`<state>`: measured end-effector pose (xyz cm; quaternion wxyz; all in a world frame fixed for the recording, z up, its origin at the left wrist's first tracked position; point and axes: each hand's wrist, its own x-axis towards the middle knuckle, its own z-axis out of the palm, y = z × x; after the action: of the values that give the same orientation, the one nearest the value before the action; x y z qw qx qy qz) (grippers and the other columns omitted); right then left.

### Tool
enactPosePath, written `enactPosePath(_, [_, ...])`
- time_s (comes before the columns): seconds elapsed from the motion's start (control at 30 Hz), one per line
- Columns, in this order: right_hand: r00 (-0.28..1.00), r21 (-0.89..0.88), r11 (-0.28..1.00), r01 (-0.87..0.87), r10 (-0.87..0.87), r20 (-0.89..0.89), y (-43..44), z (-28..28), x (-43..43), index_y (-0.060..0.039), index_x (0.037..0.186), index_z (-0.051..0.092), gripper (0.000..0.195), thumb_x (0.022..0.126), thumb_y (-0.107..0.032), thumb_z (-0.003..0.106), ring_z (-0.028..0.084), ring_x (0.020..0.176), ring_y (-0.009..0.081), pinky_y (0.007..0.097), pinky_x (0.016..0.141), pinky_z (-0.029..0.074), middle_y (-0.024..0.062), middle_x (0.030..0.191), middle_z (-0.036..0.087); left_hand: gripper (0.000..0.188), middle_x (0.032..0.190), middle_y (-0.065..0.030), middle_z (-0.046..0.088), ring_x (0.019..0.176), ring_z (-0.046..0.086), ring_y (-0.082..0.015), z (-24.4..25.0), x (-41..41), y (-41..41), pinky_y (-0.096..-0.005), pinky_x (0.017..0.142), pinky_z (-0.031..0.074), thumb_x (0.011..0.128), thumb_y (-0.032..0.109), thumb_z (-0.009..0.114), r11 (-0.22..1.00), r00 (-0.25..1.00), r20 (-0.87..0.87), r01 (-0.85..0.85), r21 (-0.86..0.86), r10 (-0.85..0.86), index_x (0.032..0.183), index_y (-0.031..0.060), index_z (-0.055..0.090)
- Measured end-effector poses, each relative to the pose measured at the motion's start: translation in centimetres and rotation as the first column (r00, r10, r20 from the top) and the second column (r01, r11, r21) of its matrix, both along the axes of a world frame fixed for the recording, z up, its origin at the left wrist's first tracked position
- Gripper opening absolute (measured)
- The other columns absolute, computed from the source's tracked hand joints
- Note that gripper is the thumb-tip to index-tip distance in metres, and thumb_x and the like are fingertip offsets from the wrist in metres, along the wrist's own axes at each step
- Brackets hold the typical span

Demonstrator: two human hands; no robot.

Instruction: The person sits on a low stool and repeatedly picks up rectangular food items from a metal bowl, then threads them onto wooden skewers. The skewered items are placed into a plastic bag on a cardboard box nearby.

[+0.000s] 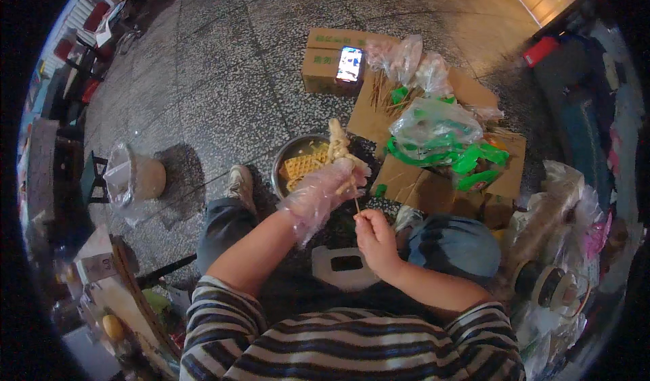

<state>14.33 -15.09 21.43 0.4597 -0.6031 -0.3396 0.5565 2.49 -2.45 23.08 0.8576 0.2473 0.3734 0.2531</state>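
My left hand (327, 180), in a clear plastic glove, grips a pale, folded piece of food (337, 145) whose top sticks up past the fingers. Out of the lower side of that grip comes a thin wooden skewer (357, 206). Its bottom end is pinched between the thumb and fingers of my bare right hand (377, 240). How far the skewer runs inside the food is hidden by the glove. Partly behind my left hand, a round metal bowl (274, 170) on the floor holds yellowish lattice-cut food pieces (303, 166).
Beyond the bowl, a lit phone (349, 64) leans on a cardboard box (317, 71). Flattened cardboard (363, 114) carries bamboo skewers (383, 94), clear plastic bags (431, 122) and a green bag (475, 160). A bag-lined bin (147, 178) stands left; tape rolls (547, 284) lie right.
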Motion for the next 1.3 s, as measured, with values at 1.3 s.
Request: enactPosePath(1.3, [0.917,-0.190,0.971,-0.146,0.060,-0.394,3.3,2.9,1.0,-0.0059,0.094,0.045,0.010,0.093,-0.015,0.042,0.029,0.045,0.0030,0.0193,0.039,0.024,-0.0045,0.060,0.034,0.029,0.093,-0.0080,0.055,0.090,0.052,-0.0181,0.1,0.9,2.0,-0.0310,0.079,0.043,0.090,0.026,0.044,0.967,0.950,0.183,-0.256,-0.011,0.253,0.103,0.0010,0.051])
